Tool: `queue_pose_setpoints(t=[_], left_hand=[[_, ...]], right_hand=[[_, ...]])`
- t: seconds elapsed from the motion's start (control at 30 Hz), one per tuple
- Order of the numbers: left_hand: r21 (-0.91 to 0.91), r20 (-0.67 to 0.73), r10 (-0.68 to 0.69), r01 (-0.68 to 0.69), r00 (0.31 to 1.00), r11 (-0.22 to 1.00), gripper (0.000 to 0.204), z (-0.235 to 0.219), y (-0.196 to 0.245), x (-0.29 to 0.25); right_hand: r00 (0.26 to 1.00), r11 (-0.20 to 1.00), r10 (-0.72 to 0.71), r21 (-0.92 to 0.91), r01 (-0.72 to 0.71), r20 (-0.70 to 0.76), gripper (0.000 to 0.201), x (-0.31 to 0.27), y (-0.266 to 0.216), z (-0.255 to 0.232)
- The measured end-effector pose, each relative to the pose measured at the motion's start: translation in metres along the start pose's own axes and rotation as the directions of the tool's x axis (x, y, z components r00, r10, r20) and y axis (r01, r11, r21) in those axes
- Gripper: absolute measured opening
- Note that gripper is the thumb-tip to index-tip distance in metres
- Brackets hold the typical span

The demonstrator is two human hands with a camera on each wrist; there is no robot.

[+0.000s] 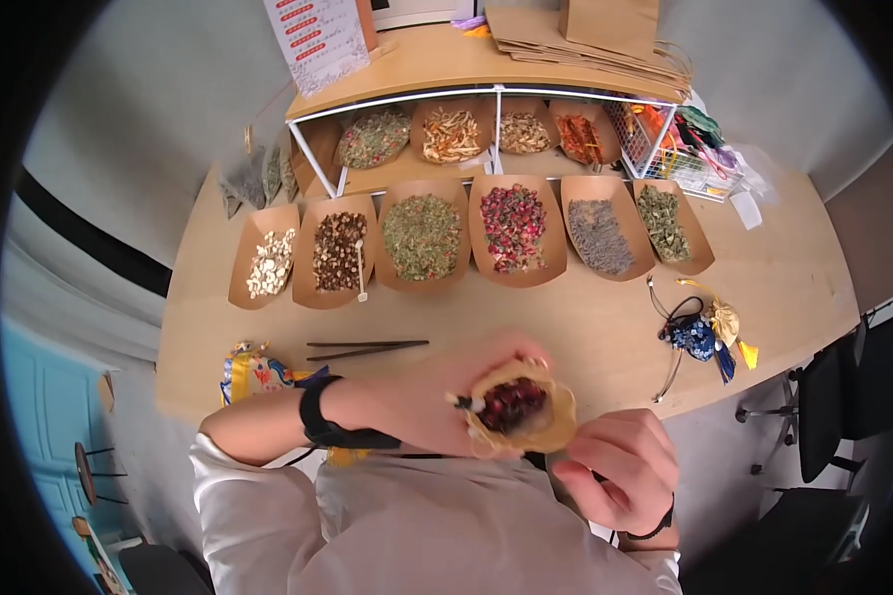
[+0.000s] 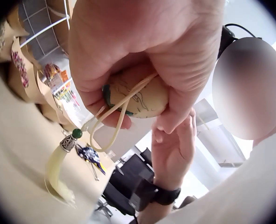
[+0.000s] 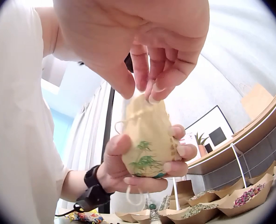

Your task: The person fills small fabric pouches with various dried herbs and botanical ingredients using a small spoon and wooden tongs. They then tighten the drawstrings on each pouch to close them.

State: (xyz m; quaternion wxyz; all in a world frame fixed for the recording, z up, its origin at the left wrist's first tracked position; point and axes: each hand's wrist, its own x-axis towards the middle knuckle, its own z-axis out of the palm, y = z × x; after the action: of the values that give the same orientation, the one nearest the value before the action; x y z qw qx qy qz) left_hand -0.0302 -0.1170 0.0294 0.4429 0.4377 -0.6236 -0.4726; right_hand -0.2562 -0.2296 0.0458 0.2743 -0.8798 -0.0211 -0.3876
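My left hand point(image 1: 432, 397) holds a cream drawstring pouch point(image 3: 145, 135) from below, its fingers and thumb curled round the body. The pouch is printed with green bamboo leaves, and its mouth gapes upward. Dark red dried flowers point(image 1: 514, 405) show inside. From the pouch hang a cream cord point(image 2: 113, 109) and a pale yellow tassel point(image 2: 57, 175) with a green bead. At the mouth, my right hand point(image 1: 625, 466) pinches the rim with thumb and fingertips, as the right wrist view shows.
Paper trays of dried herbs stand in a row, including rosebuds point(image 1: 513, 228) and lavender point(image 1: 600, 238); more sit under the shelf point(image 1: 417, 61). Black tweezers point(image 1: 367, 350) lie at left by a colourful pouch point(image 1: 258, 372). Blue and gold pouches point(image 1: 695, 337) lie at right.
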Motion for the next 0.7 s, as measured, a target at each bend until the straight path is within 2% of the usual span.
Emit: queue_pose_setpoints(t=[0.07,0.1,0.13,0.17,0.2,0.27,0.3,0.33,0.37,0.43,0.53,0.6,0.63,0.7], left_hand=[[0.072,-0.075,-0.089,0.095,0.993,0.993,0.066,-0.019,0.005,-0.001],[0.095,-0.13,-0.076,0.088,0.989,0.992,0.067,-0.031,0.006,0.001],[0.117,-0.187,-0.06,0.083,0.981,0.99,0.068,-0.044,0.008,0.004],[0.218,-0.243,-0.105,0.159,0.964,0.963,0.07,-0.056,0.012,0.007],[0.29,-0.281,-0.15,0.233,0.948,0.928,0.072,-0.069,0.015,0.011],[0.336,-0.328,-0.168,0.281,0.93,0.899,0.067,-0.087,0.019,0.02],[0.343,-0.325,-0.165,0.278,0.931,0.897,0.067,-0.093,0.022,0.026],[0.342,-0.356,-0.253,0.377,0.9,0.861,0.067,-0.099,0.026,0.032],[0.335,-0.387,-0.339,0.474,0.857,0.814,0.068,-0.104,0.028,0.037],[0.393,-0.374,-0.327,0.467,0.868,0.792,0.067,-0.118,0.019,0.044],[0.5,-0.318,-0.262,0.396,0.911,0.77,0.065,-0.135,0.002,0.054],[0.64,-0.263,-0.351,0.435,0.899,0.634,0.064,-0.143,-0.003,0.061],[0.641,-0.26,-0.353,0.434,0.899,0.633,0.064,-0.145,-0.006,0.065],[0.763,-0.197,-0.357,0.371,0.913,0.529,0.062,-0.146,-0.013,0.073]], right_hand=[[0.99,0.994,0.072,0.095,-0.061,-0.124,0.025,-0.007,0.0,0.002],[0.988,0.994,0.072,0.094,-0.06,-0.134,0.025,-0.01,0.003,0.004],[0.987,0.981,0.137,0.146,-0.125,-0.08,0.022,-0.015,0.007,0.006],[0.98,0.962,0.199,0.194,-0.191,-0.021,0.019,-0.02,0.012,0.009],[0.98,0.963,0.199,0.193,-0.19,-0.029,0.019,-0.028,0.018,0.017],[0.929,0.876,0.356,0.311,-0.369,0.1,0.017,-0.047,0.032,0.038],[0.916,0.851,0.384,0.34,-0.401,0.118,0.013,-0.054,0.037,0.046],[0.917,0.852,0.382,0.341,-0.397,0.112,0.013,-0.059,0.042,0.054],[0.89,0.81,0.431,0.372,-0.453,0.146,0.011,-0.065,0.046,0.061],[0.848,0.754,0.49,0.389,-0.528,0.201,0.007,-0.07,0.051,0.066],[0.841,0.741,0.508,0.403,-0.537,0.186,0.007,-0.07,0.053,0.068],[0.833,0.727,0.52,0.414,-0.548,0.19,0.007,-0.072,0.054,0.068],[0.826,0.715,0.528,0.422,-0.558,0.197,0.007,-0.073,0.055,0.068],[0.823,0.713,0.535,0.42,-0.561,0.192,0.007,-0.073,0.055,0.068]])
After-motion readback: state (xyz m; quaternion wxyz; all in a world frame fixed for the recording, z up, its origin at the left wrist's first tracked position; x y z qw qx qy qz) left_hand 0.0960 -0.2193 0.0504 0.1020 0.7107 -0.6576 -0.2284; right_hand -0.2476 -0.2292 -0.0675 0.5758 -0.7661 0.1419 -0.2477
